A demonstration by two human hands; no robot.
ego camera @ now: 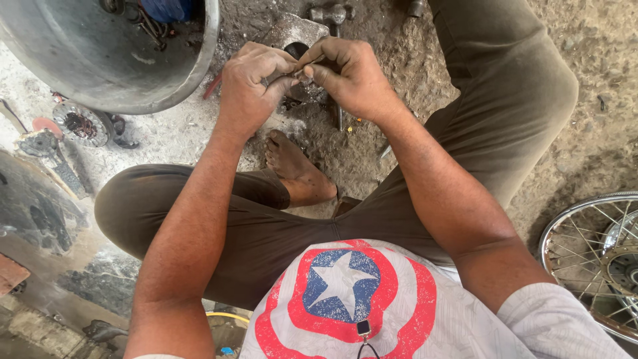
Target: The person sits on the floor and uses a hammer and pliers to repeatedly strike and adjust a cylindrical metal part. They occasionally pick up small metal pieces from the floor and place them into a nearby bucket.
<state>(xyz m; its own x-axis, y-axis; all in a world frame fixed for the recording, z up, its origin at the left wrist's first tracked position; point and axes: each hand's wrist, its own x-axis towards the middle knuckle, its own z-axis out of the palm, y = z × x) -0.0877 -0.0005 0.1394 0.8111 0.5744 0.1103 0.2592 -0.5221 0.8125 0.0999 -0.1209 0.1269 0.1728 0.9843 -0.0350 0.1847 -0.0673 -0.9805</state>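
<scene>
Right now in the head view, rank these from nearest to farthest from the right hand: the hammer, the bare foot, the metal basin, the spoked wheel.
From the right hand:
1. Hammer, just above it on the ground.
2. Bare foot, below and slightly left.
3. Metal basin, upper left.
4. Spoked wheel, lower right edge.

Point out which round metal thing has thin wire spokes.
The wheel at the right edge: thin spokes run from its shiny rim. The big basin at top left has plain, solid walls.
</scene>
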